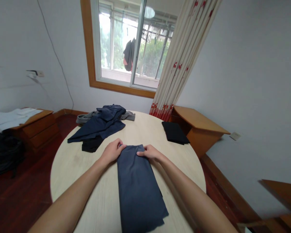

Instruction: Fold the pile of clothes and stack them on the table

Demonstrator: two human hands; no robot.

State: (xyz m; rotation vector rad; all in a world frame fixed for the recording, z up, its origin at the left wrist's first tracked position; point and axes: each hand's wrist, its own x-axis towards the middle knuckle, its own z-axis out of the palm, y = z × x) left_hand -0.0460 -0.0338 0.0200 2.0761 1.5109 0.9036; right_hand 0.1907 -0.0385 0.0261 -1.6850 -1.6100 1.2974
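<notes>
Lying on the round table (pixel 97 200), the dark grey garment (pixel 138 187) stretches from the grip toward half past five, long axis running at the person, uneven end nearest. At its far end, the left hand (pixel 113 149) pinches the eleven o'clock corner and the right hand (pixel 152 153), about equally near, the one o'clock corner. Beyond them, folded black cloth (pixel 175 132) lies at two, a clothes pile (pixel 104 121) at ten.
</notes>
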